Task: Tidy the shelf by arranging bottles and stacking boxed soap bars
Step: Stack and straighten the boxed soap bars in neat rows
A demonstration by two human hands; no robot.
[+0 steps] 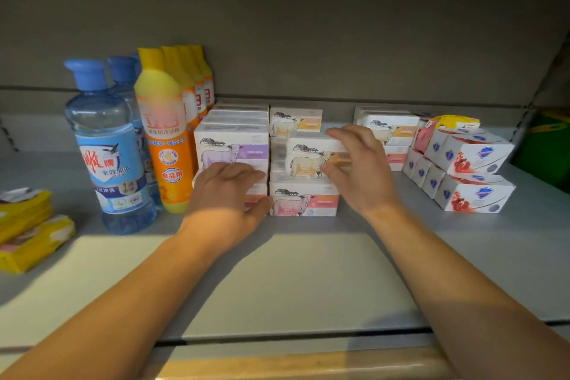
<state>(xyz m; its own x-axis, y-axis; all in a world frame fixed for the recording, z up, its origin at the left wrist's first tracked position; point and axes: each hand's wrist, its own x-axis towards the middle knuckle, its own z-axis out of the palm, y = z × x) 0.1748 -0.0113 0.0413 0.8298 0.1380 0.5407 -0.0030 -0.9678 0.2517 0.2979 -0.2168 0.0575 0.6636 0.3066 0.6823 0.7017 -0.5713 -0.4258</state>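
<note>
Well out from the left hand (pixel 226 197) stand the blue-capped bottles (pixel 105 145) and, nearer it, the orange bottles (pixel 166 139), upright in rows running back. The left hand itself lies loosely spread, palm down, against the front of the purple sheep box stack (pixel 233 148), holding nothing. Just beside it, the right hand (pixel 359 170) is clamped, thumb under and fingers over, on a yellow sheep soap box (pixel 311 154) held just above the pink sheep box (pixel 303 202). To place it well, the box likely needs lowering level, edges squared with the box below, while the left hand steadies the neighbouring stack. Beyond the right hand sit more sheep boxes (pixel 385 128) and red-printed boxes (pixel 472 170), tilted. The shelf (pixel 293 281) is pale grey metal, a sunlit patch beneath the forearms, with a plain grey back panel (pixel 308 25) behind.
</note>
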